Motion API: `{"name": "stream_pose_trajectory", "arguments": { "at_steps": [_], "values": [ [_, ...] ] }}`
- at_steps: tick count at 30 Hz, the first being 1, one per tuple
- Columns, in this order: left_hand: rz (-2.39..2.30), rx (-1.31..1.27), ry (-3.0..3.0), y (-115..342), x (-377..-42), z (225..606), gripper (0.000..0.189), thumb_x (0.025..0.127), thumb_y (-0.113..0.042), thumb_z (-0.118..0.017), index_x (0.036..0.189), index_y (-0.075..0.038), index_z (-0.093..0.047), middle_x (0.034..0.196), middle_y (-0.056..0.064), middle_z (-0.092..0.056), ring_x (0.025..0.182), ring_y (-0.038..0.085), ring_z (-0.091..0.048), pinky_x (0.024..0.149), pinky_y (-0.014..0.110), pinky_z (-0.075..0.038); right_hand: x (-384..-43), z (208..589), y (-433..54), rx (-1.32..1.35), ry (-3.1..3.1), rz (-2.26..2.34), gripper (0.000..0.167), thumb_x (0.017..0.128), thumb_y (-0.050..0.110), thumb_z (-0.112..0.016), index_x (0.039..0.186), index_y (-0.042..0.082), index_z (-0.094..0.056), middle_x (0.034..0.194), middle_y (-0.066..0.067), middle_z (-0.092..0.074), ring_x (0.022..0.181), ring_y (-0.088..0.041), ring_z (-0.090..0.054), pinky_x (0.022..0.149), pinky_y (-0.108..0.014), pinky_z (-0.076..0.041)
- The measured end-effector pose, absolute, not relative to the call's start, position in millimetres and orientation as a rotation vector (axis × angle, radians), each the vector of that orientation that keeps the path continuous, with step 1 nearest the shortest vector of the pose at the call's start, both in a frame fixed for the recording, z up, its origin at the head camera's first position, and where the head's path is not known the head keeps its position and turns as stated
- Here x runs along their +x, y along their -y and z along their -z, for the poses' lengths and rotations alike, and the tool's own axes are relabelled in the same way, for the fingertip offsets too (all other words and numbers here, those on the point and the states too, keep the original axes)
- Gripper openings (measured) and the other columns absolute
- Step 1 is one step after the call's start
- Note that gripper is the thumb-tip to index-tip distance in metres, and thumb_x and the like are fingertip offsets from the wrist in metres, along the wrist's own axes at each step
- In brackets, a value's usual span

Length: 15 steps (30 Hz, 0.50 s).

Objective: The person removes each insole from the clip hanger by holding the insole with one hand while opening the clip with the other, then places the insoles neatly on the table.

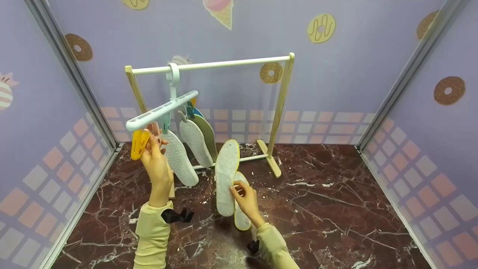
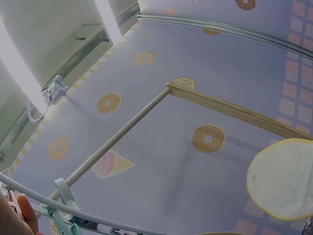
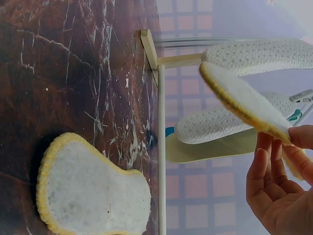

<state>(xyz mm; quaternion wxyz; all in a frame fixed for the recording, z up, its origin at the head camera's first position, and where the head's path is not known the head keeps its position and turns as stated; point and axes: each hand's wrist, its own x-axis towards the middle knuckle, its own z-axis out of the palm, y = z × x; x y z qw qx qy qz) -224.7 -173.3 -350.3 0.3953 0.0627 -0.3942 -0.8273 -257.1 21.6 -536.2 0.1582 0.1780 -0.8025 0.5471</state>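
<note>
In the head view my right hand (image 1: 244, 198) pinches the edge of a white insole (image 1: 227, 175) with a yellow stitched border, holding it upright above the table. A matching insole (image 3: 98, 191) lies flat on the table under it. My left hand (image 1: 156, 160) is raised to the near end of a white clip hanger (image 1: 160, 111), its fingers around a pink clip (image 1: 154, 129). An orange clip (image 1: 138, 145) hangs right beside that hand. From the hanger's other clips hang two white dimpled insoles (image 1: 181, 158) and an olive insole (image 1: 206, 134).
The hanger hooks over the white top bar (image 1: 231, 63) of a rack with wooden side posts (image 1: 282, 108). The rack stands on a dark red marbled table (image 1: 317, 209). Patterned walls (image 1: 347, 74) enclose the table at the back and on both sides.
</note>
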Motion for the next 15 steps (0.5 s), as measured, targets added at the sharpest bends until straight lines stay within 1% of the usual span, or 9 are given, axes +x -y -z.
{"name": "stream_pose_trajectory", "arguments": {
  "at_steps": [3,7,11,15],
  "values": [
    [2.105,0.138,0.96,173.5,-225.3,351.3,0.018,0.092,-0.003,-0.042,0.105,-0.011,-0.051,0.084,-0.004,-0.055,0.067,0.006,-0.048,0.071,0.022,-0.028,-257.5,536.6,-23.4,0.503,2.293,-1.574,0.013,0.083,0.016,-0.062,0.089,0.005,-0.064,0.071,-0.012,-0.066,0.06,-0.013,-0.06,0.055,-0.019,-0.047],
    [2.106,0.109,0.933,173.6,-226.3,352.1,0.02,0.089,0.005,-0.044,0.107,-0.002,-0.049,0.078,-0.002,-0.051,0.068,0.008,-0.047,0.069,0.018,-0.031,-258.9,538.1,-26.2,0.503,2.293,-1.595,0.013,0.083,0.015,-0.061,0.09,0.004,-0.064,0.071,-0.013,-0.065,0.058,-0.012,-0.059,0.052,-0.018,-0.046],
    [2.108,0.099,0.959,174.0,-226.0,353.0,0.026,0.089,0.006,-0.043,0.115,0.004,-0.045,0.084,0.001,-0.053,0.07,0.008,-0.047,0.069,0.018,-0.033,-259.7,540.3,-28.6,0.498,2.295,-1.634,0.014,0.084,0.014,-0.061,0.091,0.002,-0.063,0.072,-0.016,-0.065,0.056,-0.013,-0.059,0.049,-0.016,-0.046],
    [2.097,0.106,1.014,174.3,-225.7,353.7,0.034,0.089,0.004,-0.042,0.123,0.006,-0.041,0.09,0.002,-0.055,0.072,0.008,-0.048,0.069,0.018,-0.032,-260.1,542.1,-30.4,0.478,2.303,-1.639,0.014,0.084,0.015,-0.061,0.089,0.002,-0.064,0.073,-0.015,-0.065,0.057,-0.014,-0.059,0.049,-0.017,-0.046]
  ]
}}
